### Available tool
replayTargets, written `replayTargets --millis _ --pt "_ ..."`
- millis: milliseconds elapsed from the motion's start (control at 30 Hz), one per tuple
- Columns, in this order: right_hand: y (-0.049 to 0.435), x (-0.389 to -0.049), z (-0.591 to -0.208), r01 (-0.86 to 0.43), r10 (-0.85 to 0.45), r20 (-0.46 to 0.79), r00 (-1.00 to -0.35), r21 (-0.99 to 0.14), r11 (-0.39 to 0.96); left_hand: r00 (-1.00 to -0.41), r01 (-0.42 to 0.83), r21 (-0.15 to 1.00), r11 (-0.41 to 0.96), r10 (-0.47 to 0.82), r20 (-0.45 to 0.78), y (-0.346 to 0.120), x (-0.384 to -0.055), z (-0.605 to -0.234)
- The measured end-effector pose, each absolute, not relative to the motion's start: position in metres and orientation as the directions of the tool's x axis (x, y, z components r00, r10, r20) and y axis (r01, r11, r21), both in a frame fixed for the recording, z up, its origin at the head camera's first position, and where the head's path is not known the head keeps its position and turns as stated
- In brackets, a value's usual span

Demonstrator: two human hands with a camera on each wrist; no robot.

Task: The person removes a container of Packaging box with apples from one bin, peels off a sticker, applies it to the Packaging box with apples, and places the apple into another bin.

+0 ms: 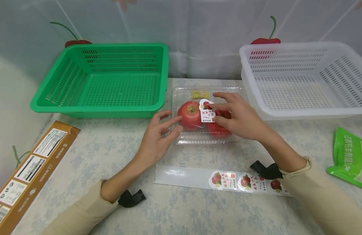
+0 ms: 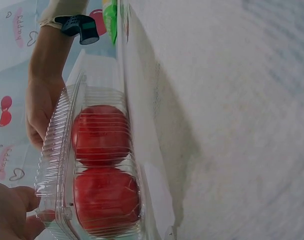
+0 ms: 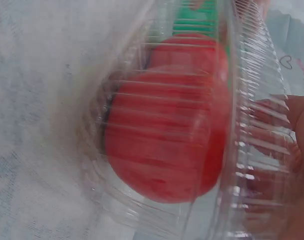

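apple label [image 1: 208, 115] lies on top of the clear box [image 1: 181, 141], by the table's [image 1: 110, 163] far edge. labelling seems in hand; pressing it flat looks called for. right hand [image 1: 242, 116] touches the label, left hand [image 1: 156, 138] the box's left side, fingers loose, neither grasping. green basket [image 1: 95, 109] and white basket [image 1: 310, 113] flank the box closely, leaving little side room.

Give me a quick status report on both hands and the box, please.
Left hand at left side of clear box. Right hand touching apple label on top. Two apples inside. Nothing seen in the way.
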State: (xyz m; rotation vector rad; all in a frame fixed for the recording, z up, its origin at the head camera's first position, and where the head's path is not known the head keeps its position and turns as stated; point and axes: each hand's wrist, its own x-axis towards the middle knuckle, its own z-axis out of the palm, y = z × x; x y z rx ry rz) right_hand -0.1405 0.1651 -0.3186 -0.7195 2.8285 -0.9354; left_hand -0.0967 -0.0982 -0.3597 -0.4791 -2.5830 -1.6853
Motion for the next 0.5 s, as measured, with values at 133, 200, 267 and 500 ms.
replayTargets --millis 133,200,267,500 --pt "0.1661 -0.1409 -0.3173 -0.381 -0.442 0.061 -0.895 -0.62 0.686 -0.952 0.27 0.888 0.373 0.244 0.187 -0.0972 -0.097 -0.3601" --pt "0.1657 -0.1407 -0.3177 -0.376 -0.433 0.065 -0.899 -0.619 0.689 -0.952 0.271 0.886 0.375 0.242 0.189 -0.0971 -0.0969 -0.3602" --pt "0.1652 -0.1402 -0.3186 -0.379 -0.427 0.076 -0.901 -0.617 0.69 -0.952 0.272 0.885 0.378 0.241 0.19 -0.0969 -0.0969 -0.3603" --pt "0.1662 -0.1402 -0.3229 -0.44 -0.456 0.125 -0.881 -0.57 0.694 -0.951 0.278 0.883 0.377 0.237 0.198 -0.0973 -0.0967 -0.3611"
